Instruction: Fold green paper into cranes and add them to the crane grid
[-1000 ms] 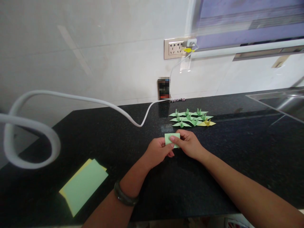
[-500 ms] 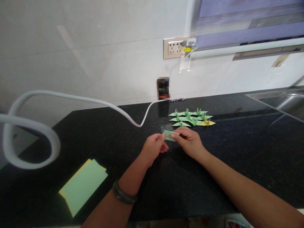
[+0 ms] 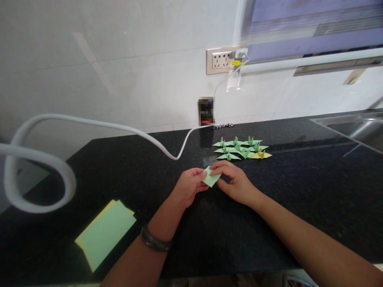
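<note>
My left hand (image 3: 187,188) and my right hand (image 3: 233,182) both pinch a small folded piece of light green paper (image 3: 210,177) just above the black countertop (image 3: 299,191). The left fingers grip its left edge, and the right fingers press on its top right part. A dark bracelet (image 3: 155,243) circles my left wrist. Behind the hands lies a group of several folded green paper cranes (image 3: 236,147), with one yellow crane (image 3: 261,154) at its right end.
A stack of green and yellow paper sheets (image 3: 104,233) lies at the front left. A white cable (image 3: 89,125) loops from the left across to a small dark device (image 3: 206,112) by the wall. A wall socket (image 3: 223,60) sits above, and a metal sink (image 3: 356,127) lies at the far right.
The green paper has been turned between my fingers: first facing me, then nearly flat, now tilted as a diamond. Both hands shifted slightly left.
</note>
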A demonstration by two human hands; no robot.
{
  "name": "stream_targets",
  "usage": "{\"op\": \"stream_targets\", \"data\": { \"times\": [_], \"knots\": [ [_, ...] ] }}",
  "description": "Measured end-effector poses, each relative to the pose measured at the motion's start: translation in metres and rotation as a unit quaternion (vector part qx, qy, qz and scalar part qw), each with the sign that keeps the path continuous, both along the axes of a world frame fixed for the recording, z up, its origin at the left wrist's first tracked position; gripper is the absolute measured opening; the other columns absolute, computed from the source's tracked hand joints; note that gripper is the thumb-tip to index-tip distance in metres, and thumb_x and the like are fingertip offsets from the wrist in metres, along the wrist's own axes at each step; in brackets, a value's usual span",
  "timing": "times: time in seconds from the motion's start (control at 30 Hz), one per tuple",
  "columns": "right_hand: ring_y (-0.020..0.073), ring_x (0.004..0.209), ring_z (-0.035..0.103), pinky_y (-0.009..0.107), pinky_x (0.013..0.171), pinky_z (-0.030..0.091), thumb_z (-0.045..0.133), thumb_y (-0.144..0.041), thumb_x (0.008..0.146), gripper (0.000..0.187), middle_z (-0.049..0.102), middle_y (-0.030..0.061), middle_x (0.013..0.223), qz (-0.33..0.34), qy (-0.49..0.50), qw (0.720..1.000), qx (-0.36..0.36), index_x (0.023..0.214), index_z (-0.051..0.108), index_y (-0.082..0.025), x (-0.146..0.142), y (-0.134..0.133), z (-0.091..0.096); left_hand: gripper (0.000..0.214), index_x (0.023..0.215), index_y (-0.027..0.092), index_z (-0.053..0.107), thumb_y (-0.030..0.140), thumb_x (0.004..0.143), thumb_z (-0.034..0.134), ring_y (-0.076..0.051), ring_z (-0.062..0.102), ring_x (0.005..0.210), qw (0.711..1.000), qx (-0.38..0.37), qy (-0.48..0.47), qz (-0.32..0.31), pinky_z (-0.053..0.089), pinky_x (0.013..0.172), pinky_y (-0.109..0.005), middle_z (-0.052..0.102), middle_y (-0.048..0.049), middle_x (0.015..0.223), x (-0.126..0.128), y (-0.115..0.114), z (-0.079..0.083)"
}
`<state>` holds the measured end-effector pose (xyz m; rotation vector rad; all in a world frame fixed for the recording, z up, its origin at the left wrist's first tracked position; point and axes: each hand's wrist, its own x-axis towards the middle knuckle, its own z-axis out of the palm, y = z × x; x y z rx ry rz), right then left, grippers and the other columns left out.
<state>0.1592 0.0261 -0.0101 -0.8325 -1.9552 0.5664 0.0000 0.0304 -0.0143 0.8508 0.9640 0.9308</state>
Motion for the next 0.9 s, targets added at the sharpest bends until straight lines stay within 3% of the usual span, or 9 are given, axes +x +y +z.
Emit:
{"op": "stream_targets", "data": {
  "times": [0.27, 0.57, 0.77, 0.9],
  "knots": [
    [0.0192, 0.093, 0.045, 0.031, 0.068, 0.047, 0.054, -0.011, 0.066, 0.032, 0.044, 0.0068, 0.099, -0.096, 0.017, 0.995, -0.011, 0.095, 0.055, -0.024, -0.0006, 0.0002, -0.0024, 0.018, 0.077, 0.013, 0.054, 0.026, 0.067, 0.060, -0.011, 0.057, 0.061, 0.999, 0.011, -0.010, 0.032, 0.045, 0.058, -0.024, 0.060, -0.0039, 0.073, 0.0009, 0.0011, 0.0006],
    [0.0142, 0.076, 0.054, 0.028, 0.066, 0.047, 0.050, -0.014, 0.071, 0.019, 0.055, 0.0036, 0.085, -0.078, 0.061, 0.993, -0.056, 0.088, 0.054, -0.021, -0.0017, 0.0007, -0.0066, 0.016, 0.075, 0.012, 0.051, 0.025, 0.070, 0.057, -0.011, 0.056, 0.060, 0.999, 0.014, -0.034, -0.018, 0.045, 0.058, -0.025, 0.058, -0.0032, 0.069, 0.0021, -0.0025, 0.0027],
    [0.0139, 0.071, 0.050, 0.027, 0.063, 0.043, 0.050, -0.017, 0.072, 0.024, 0.052, 0.0029, 0.077, -0.106, 0.005, 0.994, 0.013, 0.095, 0.054, -0.021, 0.0021, -0.0007, -0.0016, 0.017, 0.079, 0.013, 0.052, 0.026, 0.069, 0.058, -0.009, 0.056, 0.057, 0.999, 0.022, -0.027, 0.026, 0.044, 0.053, -0.022, 0.058, -0.0024, 0.068, 0.0024, -0.0003, 0.0021],
    [0.0112, 0.059, 0.046, 0.025, 0.057, 0.040, 0.050, -0.017, 0.073, 0.028, 0.048, -0.0002, 0.066, -0.062, -0.049, 0.997, 0.012, 0.101, 0.052, -0.019, 0.0043, -0.0006, -0.0013, 0.021, 0.087, 0.014, 0.055, 0.025, 0.070, 0.057, -0.009, 0.056, 0.060, 0.998, 0.027, -0.026, 0.048, 0.044, 0.054, -0.020, 0.060, -0.0036, 0.074, 0.0009, 0.0027, -0.0004]
  ]
}}
